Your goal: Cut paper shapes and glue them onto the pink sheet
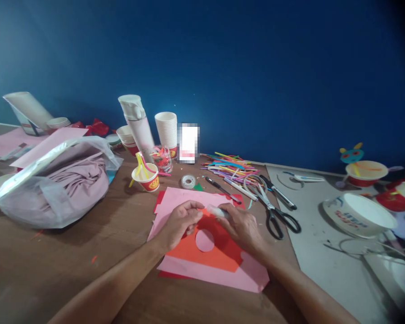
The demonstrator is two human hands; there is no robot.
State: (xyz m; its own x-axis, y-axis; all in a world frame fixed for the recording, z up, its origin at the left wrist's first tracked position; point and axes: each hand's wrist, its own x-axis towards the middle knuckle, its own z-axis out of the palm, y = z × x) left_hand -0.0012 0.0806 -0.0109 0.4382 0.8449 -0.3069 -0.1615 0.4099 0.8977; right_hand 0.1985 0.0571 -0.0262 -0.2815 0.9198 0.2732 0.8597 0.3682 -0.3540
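Observation:
Both hands are over a stack of coloured paper on the brown table. My left hand (181, 223) is closed with thumb and fingertips together; whatever is between them is too small to make out. In my right hand (242, 221) a small translucent white tube, like a glue stick (216, 210), points left toward the left fingertips. Beneath the hands lies an orange sheet (219, 261) with a pink paper circle (204, 240) on it. A larger pink sheet (175, 198) is under the orange one, and red paper (170, 274) shows at its edges.
Black-handled scissors (273, 215), a cutter knife (278, 193), a pen (222, 189) and coloured sticks (231, 167) lie right and behind. A tape roll (188, 182), a paper cup (151, 182), stacked cups (167, 130) and a tilted bottle (138, 128) stand behind. A plastic bag (37, 211) sits left.

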